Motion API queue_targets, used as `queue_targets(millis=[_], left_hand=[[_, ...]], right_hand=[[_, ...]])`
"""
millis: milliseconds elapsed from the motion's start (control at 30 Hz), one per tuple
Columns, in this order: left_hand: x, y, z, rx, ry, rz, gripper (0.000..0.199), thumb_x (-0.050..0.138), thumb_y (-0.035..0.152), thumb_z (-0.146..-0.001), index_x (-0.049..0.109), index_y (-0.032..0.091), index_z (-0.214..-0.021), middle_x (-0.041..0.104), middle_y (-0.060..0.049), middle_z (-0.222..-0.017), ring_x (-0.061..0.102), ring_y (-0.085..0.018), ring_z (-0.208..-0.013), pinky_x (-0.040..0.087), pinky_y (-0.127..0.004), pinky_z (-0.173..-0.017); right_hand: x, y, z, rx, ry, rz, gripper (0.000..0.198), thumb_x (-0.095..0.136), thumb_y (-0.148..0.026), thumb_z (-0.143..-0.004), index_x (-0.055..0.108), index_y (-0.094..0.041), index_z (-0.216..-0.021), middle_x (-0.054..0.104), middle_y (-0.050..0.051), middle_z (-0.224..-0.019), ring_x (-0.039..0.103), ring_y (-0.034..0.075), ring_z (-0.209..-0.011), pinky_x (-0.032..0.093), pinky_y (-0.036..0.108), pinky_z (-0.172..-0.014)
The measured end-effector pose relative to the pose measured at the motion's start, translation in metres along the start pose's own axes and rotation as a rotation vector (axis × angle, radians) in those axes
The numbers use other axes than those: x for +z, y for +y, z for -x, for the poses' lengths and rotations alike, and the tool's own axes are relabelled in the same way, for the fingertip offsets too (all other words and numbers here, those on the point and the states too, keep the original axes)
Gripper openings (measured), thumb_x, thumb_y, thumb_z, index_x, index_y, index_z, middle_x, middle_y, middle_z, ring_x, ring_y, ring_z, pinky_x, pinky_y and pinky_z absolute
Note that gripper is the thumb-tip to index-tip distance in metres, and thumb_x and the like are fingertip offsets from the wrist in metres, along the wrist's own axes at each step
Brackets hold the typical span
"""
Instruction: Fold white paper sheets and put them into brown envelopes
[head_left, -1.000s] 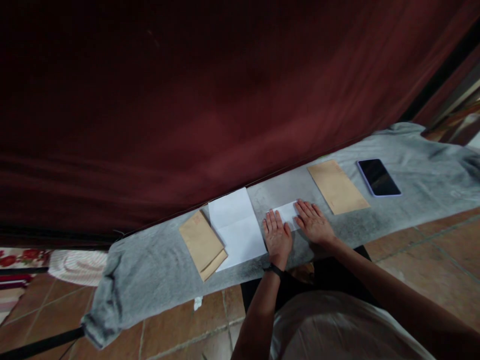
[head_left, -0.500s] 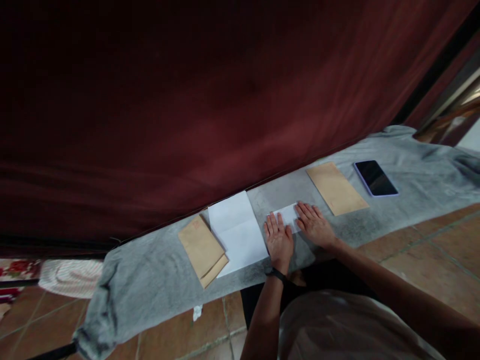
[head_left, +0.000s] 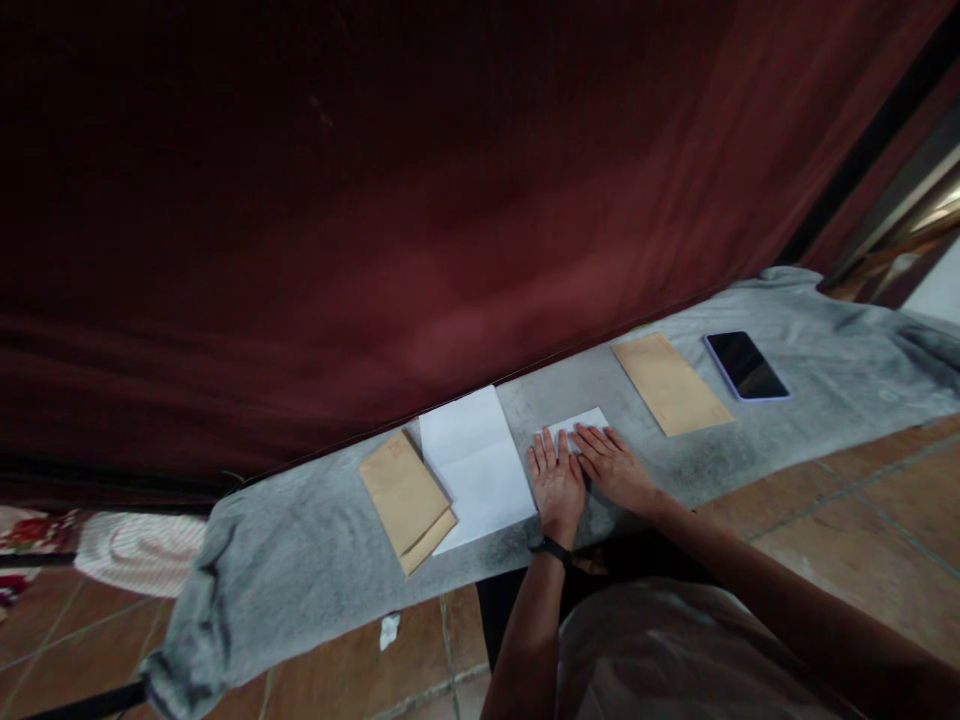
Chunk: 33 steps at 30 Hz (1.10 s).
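Long narrow gray-draped bench (head_left: pixel 292 560), cloth rumpled at both ends; on it, left to right: brown envelopes (head_left: pixel 401 495), corner overlapping creased white sheet (head_left: pixel 476 460); small white paper (head_left: pixel 589 418), partly covered; tan envelope (head_left: pixel 671 385), flat; phone (head_left: pixel 746 366), screen up, just beside.

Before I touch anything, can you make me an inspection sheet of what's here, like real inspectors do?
Surface: grey cloth, rumpled at its ends.
Things at hand: folded-looking small white paper; large creased white sheet beside it; left brown envelope and right brown envelope, one toward each side.
Clutter: phone lying face up; white scrap on the floor.
Hands: left hand and right hand flat on the small white paper, close together.
Cables: nothing seen for certain.
Surroundings: dark red hanging fabric behind; tiled floor below.
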<state>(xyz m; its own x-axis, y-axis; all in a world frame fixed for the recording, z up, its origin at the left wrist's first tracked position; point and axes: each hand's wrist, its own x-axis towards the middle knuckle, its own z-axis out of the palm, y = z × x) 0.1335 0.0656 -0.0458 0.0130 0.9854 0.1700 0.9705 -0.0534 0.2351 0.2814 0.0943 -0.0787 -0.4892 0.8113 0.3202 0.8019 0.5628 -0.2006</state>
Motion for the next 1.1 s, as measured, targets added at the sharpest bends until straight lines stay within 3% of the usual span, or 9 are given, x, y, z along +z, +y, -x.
queue_targets(millis=[133,400,533,667,933,1100], left_hand=[[0.005,0.0,-0.001,-0.016,-0.006,0.007,0.056,0.044,0.026,-0.102,0.038,0.021,-0.158,0.032,-0.011,-0.167,0.025,-0.029,-0.156,0.026,-0.054,-0.126],[0.008,-0.002,0.0,-0.117,0.028,0.006,0.058,0.036,0.02,-0.101,0.035,0.002,-0.156,0.035,-0.022,-0.162,0.029,-0.03,-0.154,0.031,-0.051,-0.124],[0.005,0.011,0.002,-0.05,0.033,0.042,0.061,0.037,0.017,-0.099,0.03,0.009,-0.16,0.032,-0.016,-0.165,0.024,-0.028,-0.156,0.028,-0.051,-0.126],[0.008,0.026,0.006,0.081,-0.055,0.083,0.062,0.039,0.024,-0.101,0.029,0.014,-0.161,0.03,-0.011,-0.167,0.021,-0.025,-0.157,0.026,-0.049,-0.128],[0.007,0.005,0.022,0.008,-0.026,0.011,0.063,0.04,0.03,-0.103,0.029,0.005,-0.159,0.03,-0.018,-0.165,0.024,-0.026,-0.156,0.027,-0.046,-0.127],[0.007,0.001,0.027,-0.024,0.018,0.018,0.065,0.045,0.031,-0.101,0.03,0.007,-0.159,0.034,-0.019,-0.164,0.026,-0.028,-0.155,0.029,-0.049,-0.126]], right_hand=[[-0.001,0.004,-0.002,0.008,-0.008,0.016,0.05,0.037,-0.028,-0.105,0.049,-0.016,-0.151,0.045,0.013,-0.159,0.042,0.025,-0.147,0.028,0.048,-0.122],[-0.003,0.025,0.0,0.137,0.022,0.081,0.054,0.034,-0.033,-0.105,0.041,-0.012,-0.155,0.042,0.015,-0.16,0.042,0.03,-0.146,0.029,0.052,-0.12],[-0.004,0.026,0.002,0.165,0.033,0.108,0.055,0.032,-0.034,-0.106,0.042,-0.012,-0.155,0.042,0.015,-0.16,0.043,0.031,-0.145,0.029,0.053,-0.12],[-0.005,0.024,0.002,0.148,0.022,0.104,0.055,0.032,-0.032,-0.105,0.042,-0.011,-0.155,0.04,0.015,-0.161,0.041,0.031,-0.147,0.028,0.053,-0.12],[-0.011,0.036,0.006,0.233,0.063,0.11,0.054,0.034,-0.032,-0.104,0.042,-0.014,-0.155,0.047,0.013,-0.157,0.045,0.031,-0.142,0.03,0.052,-0.118],[-0.019,0.032,0.001,0.364,0.078,0.023,0.049,0.04,-0.029,-0.1,0.052,-0.015,-0.145,0.063,0.019,-0.137,0.059,0.036,-0.12,0.044,0.05,-0.1]])
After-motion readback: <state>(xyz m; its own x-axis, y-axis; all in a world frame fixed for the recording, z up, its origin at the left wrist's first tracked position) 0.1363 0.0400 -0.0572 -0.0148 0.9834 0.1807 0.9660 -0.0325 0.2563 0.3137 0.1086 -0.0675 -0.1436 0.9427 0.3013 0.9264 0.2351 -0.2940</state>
